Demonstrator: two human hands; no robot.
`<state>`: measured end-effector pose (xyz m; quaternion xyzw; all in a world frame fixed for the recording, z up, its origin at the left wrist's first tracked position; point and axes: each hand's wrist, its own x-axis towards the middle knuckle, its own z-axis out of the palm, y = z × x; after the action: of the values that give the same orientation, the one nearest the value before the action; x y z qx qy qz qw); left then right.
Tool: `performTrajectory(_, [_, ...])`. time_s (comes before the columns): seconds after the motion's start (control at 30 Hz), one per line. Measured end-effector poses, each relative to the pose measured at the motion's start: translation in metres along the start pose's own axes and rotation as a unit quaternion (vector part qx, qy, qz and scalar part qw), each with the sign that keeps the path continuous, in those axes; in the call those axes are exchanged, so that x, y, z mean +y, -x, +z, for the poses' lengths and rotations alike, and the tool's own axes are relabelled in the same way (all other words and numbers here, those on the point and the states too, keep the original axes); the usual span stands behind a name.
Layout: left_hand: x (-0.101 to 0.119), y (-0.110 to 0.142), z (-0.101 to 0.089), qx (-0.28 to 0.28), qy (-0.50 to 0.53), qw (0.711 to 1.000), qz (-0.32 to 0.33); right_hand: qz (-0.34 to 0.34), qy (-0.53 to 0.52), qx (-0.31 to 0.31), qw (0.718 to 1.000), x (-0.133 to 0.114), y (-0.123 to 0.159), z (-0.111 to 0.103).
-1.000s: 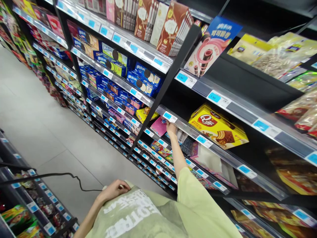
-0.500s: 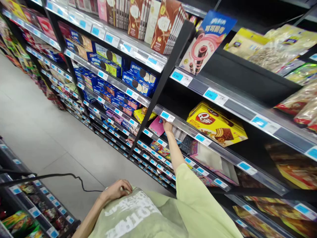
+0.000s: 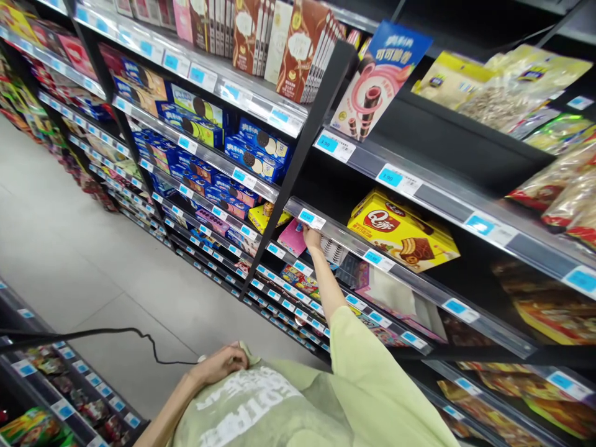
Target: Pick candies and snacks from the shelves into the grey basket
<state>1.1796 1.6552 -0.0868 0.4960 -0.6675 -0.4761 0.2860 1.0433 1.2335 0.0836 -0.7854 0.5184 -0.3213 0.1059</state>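
Note:
My right hand reaches into a lower shelf bay, just under the shelf lip. Its fingers, partly hidden, close on the right side of a flat pink box. Right of that hand lies a white, ridged package. A yellow cake box sits on the shelf above. My left hand rests in front of my body with curled fingers, pinching the light green shirt. A thin black cable runs in from the left and ends close to this hand.
Blue cookie boxes fill shelves left of a black upright post. A tall wafer-roll box stands on the upper shelf, with bagged snacks to its right. Behind my left arm is another low shelf rack, beside the grey tiled floor.
The view has shifted slightly. My right hand stays at the pink box, while the fingers of my left hand have drawn in closer against the shirt.

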Motion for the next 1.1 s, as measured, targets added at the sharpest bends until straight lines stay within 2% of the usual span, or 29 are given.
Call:
performTrajectory(0.27, [-0.016, 0.027, -0.011, 0.020, 0.013, 0.999, -0.040, 0.028, 0.004, 0.018, 0.999, -0.006, 0.003, 0.003])
performTrajectory(0.43, [-0.021, 0.036, -0.012, 0.007, -0.011, 0.999, -0.048, 0.024, 0.006, 0.025, 0.999, -0.006, 0.002, 0.006])
performTrajectory(0.57, [-0.024, 0.038, -0.007, -0.013, 0.012, 1.000, -0.016, 0.022, 0.006, 0.026, 0.999, -0.005, 0.001, 0.007])
performTrajectory(0.67, [-0.031, 0.045, -0.005, 0.030, 0.043, 0.997, 0.053, 0.034, 0.005, 0.023, 0.999, -0.007, 0.006, 0.006])
performTrajectory(0.73, [-0.036, 0.056, -0.008, 0.037, 0.068, 0.995, 0.059, 0.051, 0.007, 0.026, 0.998, -0.007, 0.014, 0.004])
performTrajectory(0.83, [-0.046, 0.078, -0.019, -0.024, 0.089, 0.996, -0.010, 0.068, 0.001, 0.076, 0.995, -0.007, 0.040, -0.003])
performTrajectory(0.93, [-0.065, 0.101, -0.035, -0.072, 0.107, 0.989, -0.073, 0.009, -0.023, 0.170, 0.985, -0.010, 0.087, -0.017])
performTrajectory(1.0, [-0.082, 0.110, -0.045, -0.057, 0.113, 0.988, -0.094, -0.028, -0.032, 0.214, 0.976, -0.013, 0.127, -0.026])
performTrajectory(1.1, [-0.099, 0.102, -0.052, 0.028, 0.116, 0.988, -0.095, -0.001, -0.029, 0.228, 0.973, -0.014, 0.194, -0.029])
